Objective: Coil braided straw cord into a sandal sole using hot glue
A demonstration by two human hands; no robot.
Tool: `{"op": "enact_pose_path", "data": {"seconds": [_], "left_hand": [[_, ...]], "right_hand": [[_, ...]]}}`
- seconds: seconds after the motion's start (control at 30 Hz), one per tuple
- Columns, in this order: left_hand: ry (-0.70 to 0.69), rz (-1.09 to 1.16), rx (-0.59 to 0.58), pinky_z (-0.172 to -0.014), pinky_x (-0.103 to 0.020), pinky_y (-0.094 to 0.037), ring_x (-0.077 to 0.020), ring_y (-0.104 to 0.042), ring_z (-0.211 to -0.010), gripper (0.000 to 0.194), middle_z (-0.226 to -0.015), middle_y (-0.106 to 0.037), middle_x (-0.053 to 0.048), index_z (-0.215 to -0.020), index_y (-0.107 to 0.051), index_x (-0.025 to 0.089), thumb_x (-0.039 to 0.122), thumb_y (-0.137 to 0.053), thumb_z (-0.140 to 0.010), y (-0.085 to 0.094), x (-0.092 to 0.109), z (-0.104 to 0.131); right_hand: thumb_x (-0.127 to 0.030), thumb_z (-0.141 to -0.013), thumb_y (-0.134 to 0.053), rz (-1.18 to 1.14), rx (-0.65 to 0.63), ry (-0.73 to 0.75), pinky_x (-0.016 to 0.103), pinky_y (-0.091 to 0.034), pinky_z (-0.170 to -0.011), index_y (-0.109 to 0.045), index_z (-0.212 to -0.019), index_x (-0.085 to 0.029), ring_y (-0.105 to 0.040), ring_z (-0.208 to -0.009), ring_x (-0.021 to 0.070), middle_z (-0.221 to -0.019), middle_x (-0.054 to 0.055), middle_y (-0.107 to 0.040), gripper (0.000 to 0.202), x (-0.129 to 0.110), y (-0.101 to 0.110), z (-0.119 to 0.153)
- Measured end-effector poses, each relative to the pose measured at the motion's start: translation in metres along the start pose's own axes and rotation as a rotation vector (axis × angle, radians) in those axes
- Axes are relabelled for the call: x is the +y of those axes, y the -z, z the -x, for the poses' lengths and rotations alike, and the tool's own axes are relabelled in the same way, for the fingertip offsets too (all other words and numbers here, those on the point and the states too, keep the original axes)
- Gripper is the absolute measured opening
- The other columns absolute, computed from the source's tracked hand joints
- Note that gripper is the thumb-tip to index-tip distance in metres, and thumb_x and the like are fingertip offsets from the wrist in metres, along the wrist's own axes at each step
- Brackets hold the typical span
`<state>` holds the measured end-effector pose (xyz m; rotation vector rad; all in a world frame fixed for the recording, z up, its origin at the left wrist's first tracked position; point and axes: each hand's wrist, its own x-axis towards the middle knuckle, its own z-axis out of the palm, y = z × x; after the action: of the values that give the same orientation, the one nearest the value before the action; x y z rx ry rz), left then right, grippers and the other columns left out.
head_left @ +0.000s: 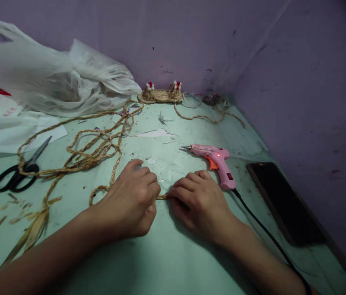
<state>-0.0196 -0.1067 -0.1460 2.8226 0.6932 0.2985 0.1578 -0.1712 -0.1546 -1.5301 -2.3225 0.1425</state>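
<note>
A braided straw rope (162,197) runs between my two hands just above the pale green tabletop. My left hand (136,200) is closed around the rope, its knuckles facing up. Opposite it, my right hand (199,200) pinches the rope close to its end, with the fingertips partly hidden. From the left hand the braid continues into a loose tangled coil (94,153), finishing in a frayed, unbraided tail (37,225) at the lower left. Just beyond the right hand lies a pink glue gun (214,157), its small light glowing and its nozzle pointing left.
Black-handled scissors (22,174) lie under the rope at left. White plastic bags (68,78) fill the back left. A woven straw piece with red and white beads (160,96) stands by the wall. A phone (283,200) and the gun's black cord (265,229) are at right.
</note>
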Motion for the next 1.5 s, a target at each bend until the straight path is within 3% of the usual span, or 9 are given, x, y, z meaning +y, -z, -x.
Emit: {"op": "enact_pose_path", "data": {"seconds": [0.3, 0.5, 0.7, 0.87, 1.0, 1.13, 1.27, 1.5], "left_hand": [[-0.028, 0.029, -0.021, -0.101, -0.048, -0.027, -0.0174, -0.049, -0.072, 0.009, -0.067, -0.054, -0.002, -0.066, -0.057, 0.017, 0.013, -0.049, -0.068, 0.003, -0.003, -0.002], [0.053, 0.109, -0.005, -0.097, -0.048, -0.03, -0.0215, -0.052, -0.084, 0.018, -0.082, -0.059, -0.005, -0.088, -0.059, 0.016, 0.02, -0.053, -0.071, 0.005, 0.001, -0.001], [0.044, 0.098, 0.055, -0.096, -0.048, -0.032, -0.021, -0.051, -0.08, 0.011, -0.078, -0.058, -0.007, -0.075, -0.061, 0.015, 0.018, -0.05, -0.074, -0.007, 0.01, -0.009], [0.03, 0.087, 0.073, -0.097, -0.048, -0.031, -0.0191, -0.051, -0.076, 0.013, -0.073, -0.058, -0.005, -0.071, -0.062, 0.016, 0.015, -0.05, -0.073, -0.009, 0.011, -0.011], [0.028, 0.043, 0.015, -0.1, -0.049, -0.028, -0.019, -0.051, -0.075, 0.011, -0.072, -0.057, -0.004, -0.067, -0.061, 0.016, 0.015, -0.051, -0.071, -0.005, 0.013, -0.015], [0.044, 0.0, -0.071, -0.101, -0.052, -0.026, -0.0199, -0.051, -0.076, 0.008, -0.07, -0.057, -0.004, -0.065, -0.057, 0.017, 0.012, -0.051, -0.069, -0.001, 0.017, -0.019], [0.056, 0.009, -0.062, -0.1, -0.052, -0.028, -0.0195, -0.051, -0.074, 0.008, -0.068, -0.057, -0.003, -0.066, -0.056, 0.017, 0.011, -0.051, -0.069, 0.0, 0.017, -0.019], [-0.061, 0.044, -0.077, -0.101, -0.048, -0.027, -0.0172, -0.049, -0.072, 0.01, -0.065, -0.055, -0.001, -0.064, -0.057, 0.017, 0.011, -0.05, -0.069, 0.0, 0.012, -0.021]], "right_hand": [[-0.015, -0.076, -0.054, 0.013, -0.001, 0.008, 0.034, -0.025, -0.064, -0.069, -0.078, -0.019, -0.049, -0.066, 0.0177, -0.069, 0.002, -0.065, 0.016, 0.001, 0.0, 0.0], [-0.017, -0.076, -0.055, 0.053, -0.011, -0.008, 0.035, -0.025, -0.067, -0.068, -0.076, -0.019, -0.051, -0.065, 0.0177, -0.067, 0.002, -0.066, 0.013, 0.002, 0.0, 0.0], [-0.02, -0.075, -0.055, 0.032, 0.003, -0.043, 0.035, -0.027, -0.068, -0.066, -0.07, -0.017, -0.052, -0.063, 0.0169, -0.064, 0.002, -0.065, 0.012, 0.001, -0.001, -0.004], [-0.021, -0.07, -0.061, -0.028, -0.014, -0.131, 0.036, -0.032, -0.072, -0.067, -0.08, -0.018, -0.055, -0.074, 0.02, -0.076, 0.003, -0.067, 0.012, 0.009, 0.021, 0.006], [-0.018, -0.067, -0.064, -0.065, -0.012, -0.194, 0.037, -0.034, -0.075, -0.067, -0.082, -0.019, -0.056, -0.077, 0.021, -0.08, 0.003, -0.068, 0.016, 0.018, 0.037, 0.021], [-0.017, -0.07, -0.061, -0.077, -0.03, -0.148, 0.036, -0.034, -0.071, -0.067, -0.078, -0.02, -0.056, -0.072, 0.0195, -0.072, 0.002, -0.067, 0.01, 0.021, 0.033, 0.024], [-0.018, -0.074, -0.059, -0.059, -0.017, -0.103, 0.034, -0.034, -0.069, -0.068, -0.076, -0.019, -0.055, -0.07, 0.0181, -0.068, 0.002, -0.065, 0.01, 0.02, 0.024, 0.02], [-0.018, -0.08, -0.055, 0.043, 0.053, 0.026, 0.035, -0.032, -0.068, -0.071, -0.076, -0.021, -0.051, -0.064, 0.016, -0.064, 0.0, -0.065, 0.016, 0.027, 0.018, 0.015]]}}
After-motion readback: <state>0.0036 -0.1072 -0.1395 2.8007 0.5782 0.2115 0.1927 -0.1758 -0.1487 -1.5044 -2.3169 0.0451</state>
